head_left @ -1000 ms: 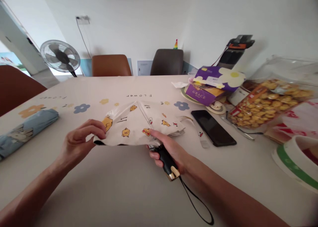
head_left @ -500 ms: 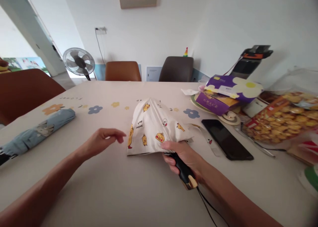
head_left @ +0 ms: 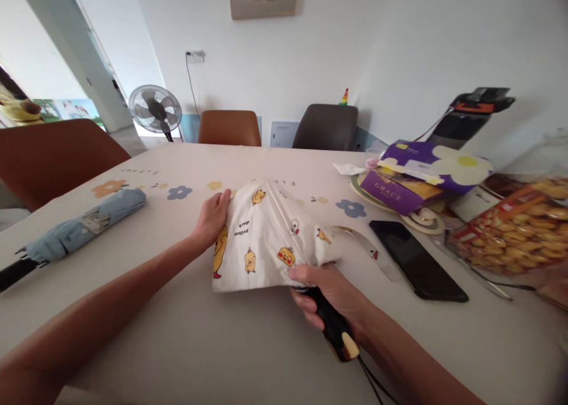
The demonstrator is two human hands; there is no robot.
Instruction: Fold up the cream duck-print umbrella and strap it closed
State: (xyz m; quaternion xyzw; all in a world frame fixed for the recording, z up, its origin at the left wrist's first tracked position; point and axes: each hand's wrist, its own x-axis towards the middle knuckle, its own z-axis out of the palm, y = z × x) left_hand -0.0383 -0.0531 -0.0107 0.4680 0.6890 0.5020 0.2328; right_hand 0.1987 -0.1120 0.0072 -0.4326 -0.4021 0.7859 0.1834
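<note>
- Well, the pale table [head_left: 190, 346] spreads beneath everything, with printed flowers across its far part.
- The white duck-print umbrella [head_left: 266, 239] is at the middle of my clock, over the table, its loose cloth peaking toward 12; whether the cloth touches the tabletop, I cannot tell.
- The blue umbrella [head_left: 89, 224] lies furled at 9 o'clock, well apart from the white one.
- The purple box [head_left: 399, 189] sits tilted near 2 o'clock.
- My right hand [head_left: 319, 292], between 4 and 5 o'clock, is wrapped around the black handle, thumb against the lower cloth.
- My left hand [head_left: 215, 216], between 9 and 10 o'clock, is at the cloth's left edge, fingers toward 12; I cannot tell whether it pinches the fabric.
- The phone [head_left: 417, 260] lies at 3 o'clock, dark screen up.
- The black handle [head_left: 331, 316] slants out of my fist toward 5 o'clock, its gold-tipped end trailing a thin black cord [head_left: 371, 378].
</note>
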